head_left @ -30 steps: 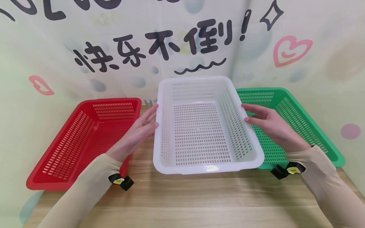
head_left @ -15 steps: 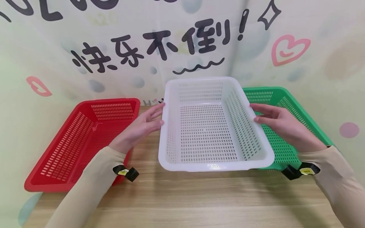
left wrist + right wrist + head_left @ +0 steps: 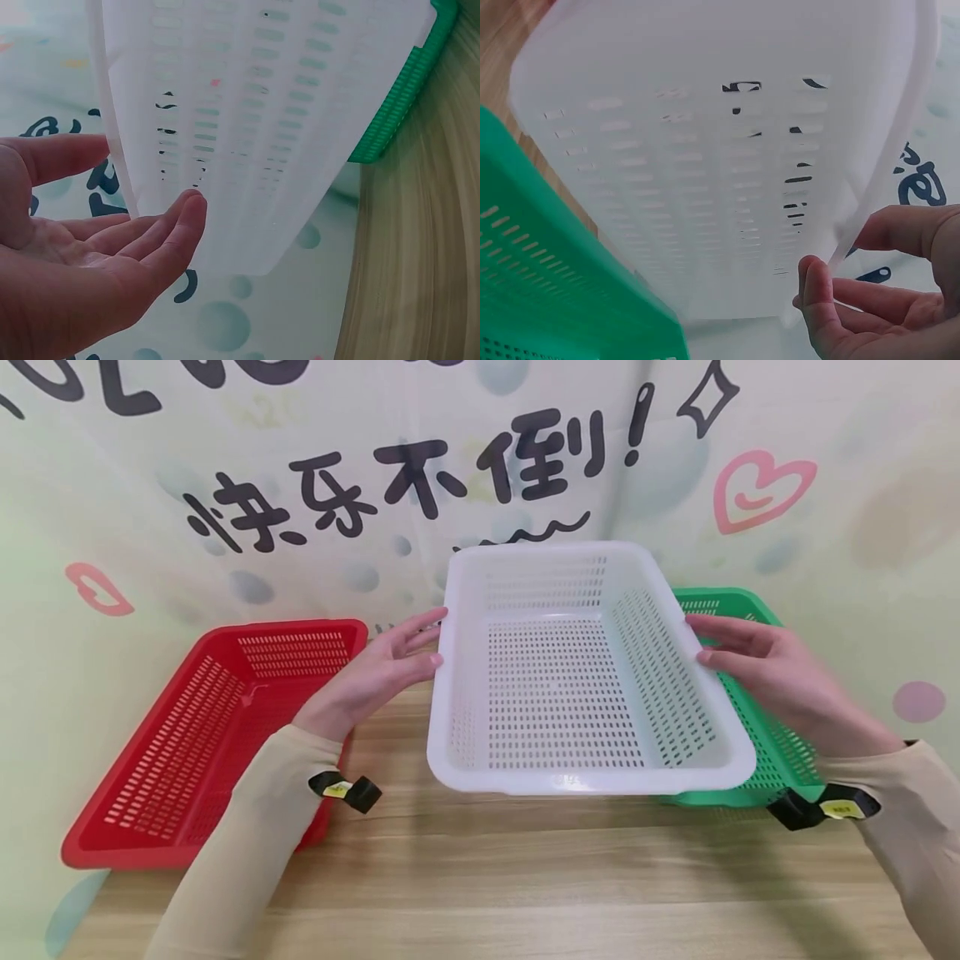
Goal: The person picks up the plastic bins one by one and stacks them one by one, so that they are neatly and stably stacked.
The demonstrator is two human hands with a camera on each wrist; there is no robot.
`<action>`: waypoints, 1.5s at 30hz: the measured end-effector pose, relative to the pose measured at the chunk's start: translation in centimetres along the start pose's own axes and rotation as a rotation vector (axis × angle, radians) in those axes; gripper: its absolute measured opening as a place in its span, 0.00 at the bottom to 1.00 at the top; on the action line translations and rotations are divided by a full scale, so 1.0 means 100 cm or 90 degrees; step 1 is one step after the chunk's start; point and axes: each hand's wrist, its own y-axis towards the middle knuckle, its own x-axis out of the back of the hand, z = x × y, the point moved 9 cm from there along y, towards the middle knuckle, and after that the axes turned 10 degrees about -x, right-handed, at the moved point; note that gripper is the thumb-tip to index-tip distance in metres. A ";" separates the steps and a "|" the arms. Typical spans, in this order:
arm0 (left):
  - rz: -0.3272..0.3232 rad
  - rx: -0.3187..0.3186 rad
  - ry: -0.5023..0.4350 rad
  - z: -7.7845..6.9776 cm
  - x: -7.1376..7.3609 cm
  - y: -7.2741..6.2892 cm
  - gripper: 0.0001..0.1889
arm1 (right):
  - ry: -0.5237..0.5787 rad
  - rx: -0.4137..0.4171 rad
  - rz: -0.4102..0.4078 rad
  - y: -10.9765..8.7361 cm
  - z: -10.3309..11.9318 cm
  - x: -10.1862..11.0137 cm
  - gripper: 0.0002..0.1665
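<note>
A white rectangular plastic basket [image 3: 510, 779] with slotted walls is held in the air above the table, tilted so its inside faces me. My left hand [image 3: 375, 681] holds its left rim, the thumb on top and the fingers under the edge. In the left wrist view, the fingers of the left hand [image 3: 112, 259] reach under the rim against the outer wall. On the opposite side my right hand [image 3: 798, 681] grips the right rim. The right wrist view shows the right hand [image 3: 877, 300] pinching that rim between thumb and fingers.
To the left, a red basket [image 3: 135, 857] stands on the wooden table [image 3: 480, 877]. A green basket [image 3: 720, 797] stands at the right, partly hidden behind the white one and my right hand. A printed cloth [image 3: 420, 410] with black lettering hangs behind the table.
Both hands have carried the white basket to the right and slightly up, so it covers more of the green basket. The red and green baskets stay in place.
</note>
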 end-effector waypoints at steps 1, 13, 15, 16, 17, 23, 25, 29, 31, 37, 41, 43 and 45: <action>0.001 0.001 -0.002 -0.001 -0.001 0.002 0.36 | 0.008 0.003 0.000 0.000 0.000 0.002 0.32; 0.017 -0.014 -0.036 -0.016 -0.017 0.028 0.35 | 0.018 0.001 -0.028 -0.005 -0.002 0.029 0.28; 0.024 -0.017 -0.018 -0.016 -0.019 0.031 0.35 | 0.049 -0.002 -0.029 -0.005 -0.004 0.033 0.25; 0.028 -0.018 -0.009 -0.016 -0.020 0.033 0.34 | 0.063 -0.002 -0.030 -0.005 -0.005 0.036 0.24; 0.030 -0.017 0.003 -0.016 -0.021 0.035 0.34 | 0.070 -0.002 -0.033 -0.005 -0.005 0.039 0.22; 0.033 -0.015 0.064 -0.012 -0.025 0.047 0.34 | 0.071 -0.005 -0.051 -0.006 -0.007 0.053 0.21; 0.032 -0.018 0.066 -0.011 -0.028 0.051 0.34 | 0.066 -0.002 -0.054 -0.006 -0.007 0.058 0.21; 0.027 -0.031 0.057 -0.010 -0.037 0.060 0.34 | 0.052 0.007 -0.070 -0.006 -0.009 0.069 0.22; 0.022 -0.037 0.049 -0.009 -0.043 0.064 0.34 | 0.070 0.009 -0.070 -0.006 -0.011 0.075 0.22; 0.019 -0.057 -0.009 -0.006 -0.064 0.076 0.35 | 0.103 -0.013 -0.074 -0.008 -0.025 0.093 0.22; 0.013 -0.070 -0.044 -0.003 -0.078 0.084 0.36 | 0.149 -0.010 -0.080 -0.008 -0.033 0.103 0.21; 0.013 -0.073 -0.056 -0.002 -0.085 0.088 0.37 | 0.118 -0.008 -0.101 -0.010 -0.035 0.109 0.22; 0.016 -0.075 -0.060 -0.002 -0.092 0.091 0.37 | 0.086 -0.013 -0.125 -0.011 -0.039 0.114 0.23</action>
